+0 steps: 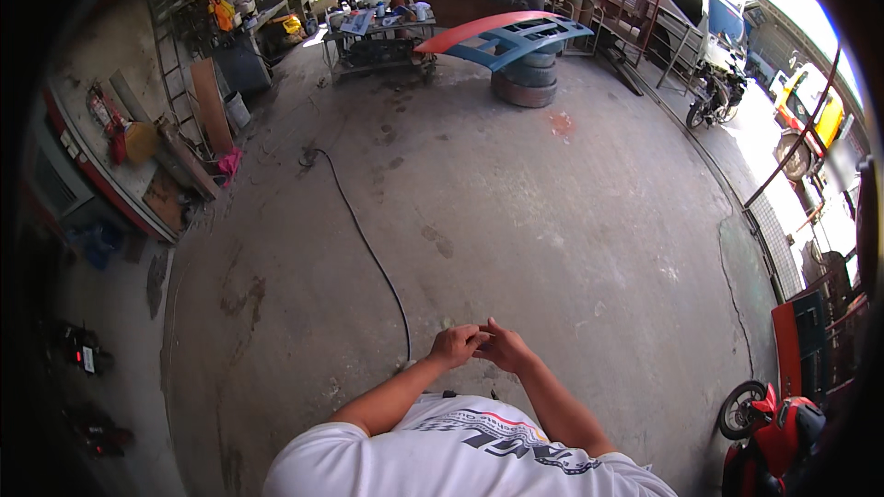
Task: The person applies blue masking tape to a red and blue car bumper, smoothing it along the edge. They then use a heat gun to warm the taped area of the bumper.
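Grip: two hands, both yours, raised before your white shirt (405, 462), fingers meeting. Your left hand (456, 346) has its fingers curled; your right hand (503, 350) has its thumb lifted apart from the fingers. Whether something small sits between them you cannot tell.

Concrete floor (552, 239), one expanse. A wide stretch lies between your hands and the far furniture, giving you room ahead and to both sides. Left margin: wall (92, 64) with boards leaning on it. Right margin: a long dark strip (711, 162) along the floor's side, with one crack nearer you.

Red-and-blue panel (516, 41), one, far ahead of you, openings cut through its blue part; it rests on a stack of tyres.

Motorcycles on your right, two: a red one (783, 433), near, partly cut off by the view's rim; a black one (718, 97), far, beyond the strip.

Table (391, 30), one, cluttered, left of the panel; items too small to count.

Tyres (525, 92), at least two, stacked.

Black hose or cable (368, 241), one, on the concrete left of your hands; near end just beside your left forearm, far end at a small unclear object.

Bucket (237, 109), one, by the left boards. Pink cloth (228, 164), one, near it.
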A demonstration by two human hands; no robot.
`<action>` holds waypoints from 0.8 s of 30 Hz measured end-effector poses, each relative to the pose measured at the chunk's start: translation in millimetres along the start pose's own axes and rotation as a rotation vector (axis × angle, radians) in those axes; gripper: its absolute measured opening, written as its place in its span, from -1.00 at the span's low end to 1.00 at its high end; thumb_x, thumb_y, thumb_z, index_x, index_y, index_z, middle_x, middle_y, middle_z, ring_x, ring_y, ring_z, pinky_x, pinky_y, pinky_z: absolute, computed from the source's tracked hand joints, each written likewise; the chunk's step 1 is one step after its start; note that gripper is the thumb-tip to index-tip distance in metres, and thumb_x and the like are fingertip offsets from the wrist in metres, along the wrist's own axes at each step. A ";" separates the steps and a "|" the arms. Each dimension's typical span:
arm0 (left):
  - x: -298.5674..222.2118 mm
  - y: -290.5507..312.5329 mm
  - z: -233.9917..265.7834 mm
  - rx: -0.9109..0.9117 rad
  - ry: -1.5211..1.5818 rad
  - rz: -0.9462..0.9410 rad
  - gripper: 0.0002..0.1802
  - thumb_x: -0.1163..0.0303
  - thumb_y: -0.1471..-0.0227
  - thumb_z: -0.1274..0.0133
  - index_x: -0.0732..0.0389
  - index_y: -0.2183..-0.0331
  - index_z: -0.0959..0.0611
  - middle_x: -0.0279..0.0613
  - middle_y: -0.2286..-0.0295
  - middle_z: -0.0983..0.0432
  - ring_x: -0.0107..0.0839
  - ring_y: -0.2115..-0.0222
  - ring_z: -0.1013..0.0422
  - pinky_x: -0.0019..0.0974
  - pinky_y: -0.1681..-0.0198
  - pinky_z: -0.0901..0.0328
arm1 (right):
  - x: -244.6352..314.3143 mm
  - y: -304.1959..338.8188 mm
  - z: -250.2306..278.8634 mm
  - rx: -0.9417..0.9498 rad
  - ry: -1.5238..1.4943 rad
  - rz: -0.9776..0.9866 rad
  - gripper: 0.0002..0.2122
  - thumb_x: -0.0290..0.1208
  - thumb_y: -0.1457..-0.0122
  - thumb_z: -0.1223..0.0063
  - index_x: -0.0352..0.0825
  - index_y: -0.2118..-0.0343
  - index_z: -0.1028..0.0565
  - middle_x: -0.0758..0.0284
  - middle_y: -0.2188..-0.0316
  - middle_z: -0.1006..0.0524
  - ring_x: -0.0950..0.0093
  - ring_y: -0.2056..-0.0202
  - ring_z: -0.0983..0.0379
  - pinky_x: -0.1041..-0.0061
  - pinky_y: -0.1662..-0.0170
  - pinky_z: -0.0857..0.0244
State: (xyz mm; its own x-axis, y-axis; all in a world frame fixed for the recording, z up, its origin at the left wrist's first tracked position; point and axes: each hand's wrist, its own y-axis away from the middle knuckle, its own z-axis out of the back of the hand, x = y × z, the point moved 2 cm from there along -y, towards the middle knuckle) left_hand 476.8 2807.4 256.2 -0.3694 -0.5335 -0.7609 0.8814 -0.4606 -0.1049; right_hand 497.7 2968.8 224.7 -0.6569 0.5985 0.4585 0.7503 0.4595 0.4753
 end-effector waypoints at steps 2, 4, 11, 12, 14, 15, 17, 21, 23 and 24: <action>30.2 -13.0 44.6 -0.074 0.055 -0.008 -0.66 0.08 -0.22 -0.01 0.17 0.37 -0.59 -0.03 0.48 -0.53 0.03 0.40 -0.50 -0.01 0.40 -0.33 | 17.2 -45.5 -25.2 -0.012 0.130 -0.069 -0.62 -0.15 -0.42 0.20 -0.32 -0.09 -0.41 0.15 0.10 -0.52 0.32 0.11 -0.51 0.29 0.02 -0.43; 68.7 -21.1 79.6 -0.082 0.084 0.030 -0.71 0.13 -0.23 -0.01 0.15 0.33 -0.59 -0.04 0.45 -0.55 0.03 0.38 -0.51 -0.01 0.39 -0.34 | 17.1 -88.3 -42.8 -0.016 0.207 -0.159 -0.68 -0.21 -0.41 0.16 -0.32 -0.02 -0.46 0.23 0.17 -0.55 0.38 0.17 -0.53 0.36 0.07 -0.44; 215.5 -66.6 167.8 -0.053 0.085 0.116 -0.73 0.20 -0.23 0.01 0.21 0.36 -0.57 -0.08 0.46 -0.59 -0.02 0.42 -0.54 -0.09 0.37 -0.40 | 9.9 -223.7 -92.8 -0.097 0.284 -0.216 -0.83 -0.43 -0.30 -0.06 -0.30 0.09 -0.55 0.37 0.27 -0.59 0.52 0.27 -0.52 0.49 0.21 -0.43; 231.6 -77.0 175.8 -0.053 0.090 0.142 -0.72 0.20 -0.24 0.01 0.23 0.36 -0.57 -0.09 0.49 -0.59 -0.03 0.46 -0.53 -0.11 0.38 -0.40 | 16.9 -238.9 -100.4 -0.126 0.349 -0.217 -0.84 -0.46 -0.28 -0.09 -0.29 0.11 -0.56 0.39 0.29 -0.59 0.53 0.28 -0.52 0.50 0.22 -0.42; 253.4 -113.5 193.0 -0.056 0.164 0.175 -0.70 0.18 -0.25 0.03 0.22 0.36 -0.58 -0.09 0.54 -0.57 -0.09 0.52 -0.52 -0.12 0.43 -0.38 | 37.8 -273.7 -91.4 -0.097 0.484 -0.248 -0.83 -0.45 -0.23 -0.15 -0.30 0.12 -0.57 0.42 0.32 -0.60 0.57 0.31 -0.52 0.54 0.27 -0.40; 264.1 -132.9 201.7 -0.060 0.200 0.195 -0.69 0.17 -0.26 0.04 0.21 0.36 -0.58 -0.09 0.56 -0.57 -0.12 0.56 -0.52 -0.12 0.45 -0.37 | 46.2 -293.5 -85.9 -0.078 0.552 -0.267 -0.82 -0.45 -0.21 -0.18 -0.30 0.13 -0.58 0.43 0.33 -0.60 0.59 0.32 -0.52 0.55 0.30 -0.39; 293.7 -175.5 216.7 -0.067 0.205 0.239 -0.63 0.12 -0.27 0.04 0.22 0.40 -0.60 -0.10 0.61 -0.54 -0.22 0.61 -0.49 -0.15 0.49 -0.34 | 74.6 -339.4 -84.8 -0.202 0.518 -0.255 -0.85 -0.45 -0.19 -0.20 -0.28 0.18 -0.60 0.45 0.39 -0.60 0.61 0.39 -0.51 0.60 0.35 -0.37; 333.0 -281.8 256.4 0.051 0.168 0.273 -0.49 0.01 -0.25 0.01 0.24 0.54 -0.60 -0.13 0.68 -0.50 -0.37 0.64 -0.46 -0.18 0.53 -0.29 | 164.6 -453.2 -88.0 -0.273 0.514 -0.182 -0.83 -0.42 -0.20 -0.20 -0.29 0.16 -0.61 0.43 0.39 -0.61 0.62 0.39 -0.51 0.60 0.37 -0.36; 357.2 -339.0 275.9 0.066 0.143 0.328 -0.43 -0.06 -0.18 -0.07 0.25 0.60 -0.61 -0.15 0.67 -0.52 -0.41 0.62 -0.48 -0.23 0.51 -0.31 | 217.7 -514.1 -106.2 -0.252 0.630 -0.182 -0.80 -0.41 -0.22 -0.16 -0.32 0.12 -0.61 0.41 0.37 -0.61 0.60 0.36 -0.52 0.59 0.36 -0.38; 371.1 -369.0 287.5 0.066 0.148 0.376 -0.43 -0.07 -0.18 -0.08 0.24 0.59 -0.62 -0.15 0.67 -0.53 -0.41 0.61 -0.49 -0.24 0.50 -0.32 | 248.2 -550.4 -118.0 -0.189 0.762 -0.150 -0.78 -0.39 -0.24 -0.14 -0.33 0.10 -0.60 0.40 0.36 -0.61 0.59 0.35 -0.53 0.58 0.36 -0.40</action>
State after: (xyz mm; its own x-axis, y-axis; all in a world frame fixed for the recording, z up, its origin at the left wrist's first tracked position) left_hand -70.2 2575.5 196.6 0.0250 -0.5678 -0.8228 0.9245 -0.3000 0.2352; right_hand -87.0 2787.0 165.5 -0.6708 -0.1058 0.7340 0.6695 0.3394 0.6607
